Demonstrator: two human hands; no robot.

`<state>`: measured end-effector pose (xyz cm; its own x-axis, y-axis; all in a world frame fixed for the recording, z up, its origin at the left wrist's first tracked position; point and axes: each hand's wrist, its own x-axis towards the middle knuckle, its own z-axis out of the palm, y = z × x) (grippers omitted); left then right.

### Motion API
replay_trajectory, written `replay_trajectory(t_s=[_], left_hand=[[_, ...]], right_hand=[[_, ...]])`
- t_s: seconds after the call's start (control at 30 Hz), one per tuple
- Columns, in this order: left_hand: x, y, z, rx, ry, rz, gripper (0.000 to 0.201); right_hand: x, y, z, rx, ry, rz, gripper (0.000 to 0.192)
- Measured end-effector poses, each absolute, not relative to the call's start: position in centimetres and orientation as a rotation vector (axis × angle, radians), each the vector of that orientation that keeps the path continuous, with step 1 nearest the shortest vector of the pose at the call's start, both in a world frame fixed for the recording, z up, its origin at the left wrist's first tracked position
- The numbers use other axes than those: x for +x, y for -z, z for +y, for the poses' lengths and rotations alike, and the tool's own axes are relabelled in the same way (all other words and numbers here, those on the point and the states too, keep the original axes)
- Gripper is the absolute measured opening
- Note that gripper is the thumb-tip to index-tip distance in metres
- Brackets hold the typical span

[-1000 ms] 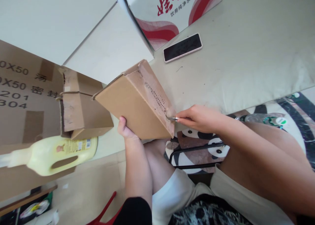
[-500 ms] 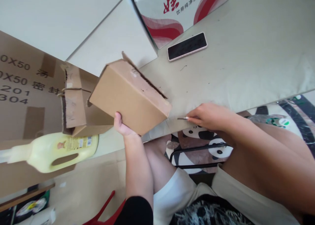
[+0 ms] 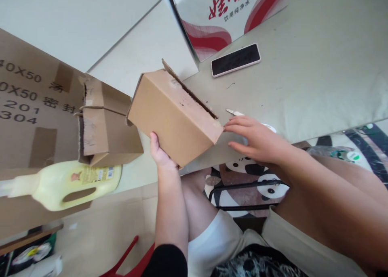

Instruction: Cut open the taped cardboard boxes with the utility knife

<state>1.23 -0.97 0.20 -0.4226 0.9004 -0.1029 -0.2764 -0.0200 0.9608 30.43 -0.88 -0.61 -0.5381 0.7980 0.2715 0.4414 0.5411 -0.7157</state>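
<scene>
My left hand [image 3: 162, 152] grips the lower left edge of a small brown cardboard box [image 3: 172, 117], thumb on its broad face. The box is tilted, with a narrow open slot and a raised flap along its far side. My right hand [image 3: 250, 137] is open, fingers stretched towards the box's right corner; whether the fingertips touch it I cannot tell. Just beyond those fingers a white-handled craft knife [image 3: 234, 112] lies on the table, its handle partly hidden by the hand.
A phone [image 3: 235, 60] lies on the pale table [image 3: 318, 75] before a red-and-white carton [image 3: 212, 22]. On the left stand a second small cardboard box [image 3: 118, 125], a yellow pump bottle [image 3: 81, 184] and a large printed carton [image 3: 18, 131]. White boxes [image 3: 121, 47] rise behind.
My right hand has let go of the knife, which now lies on the table, and its fingers have opened towards the box. The held box has shifted slightly right in view.
</scene>
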Motion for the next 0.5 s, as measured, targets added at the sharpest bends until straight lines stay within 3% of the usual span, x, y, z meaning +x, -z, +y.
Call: replay_trajectory(t_s=[0.17, 0.33, 0.5], left_hand=[[2.3, -0.2, -0.7, 0.684, -1.3, 1.302, 0.065], [2.5, -0.2, -0.5, 0.657, -1.099, 1.279, 0.07], [2.8, 0.3, -1.0, 0.697, -1.019, 1.264, 0.077]], right_hand=[[29.4, -0.1, -1.8, -0.862, -0.906, -2.059, 0.037], [29.7, -0.6, -1.8, -1.185, -0.829, -1.754, 0.04], [30.0, -0.6, -1.9, -1.16, -1.088, -1.683, 0.043]])
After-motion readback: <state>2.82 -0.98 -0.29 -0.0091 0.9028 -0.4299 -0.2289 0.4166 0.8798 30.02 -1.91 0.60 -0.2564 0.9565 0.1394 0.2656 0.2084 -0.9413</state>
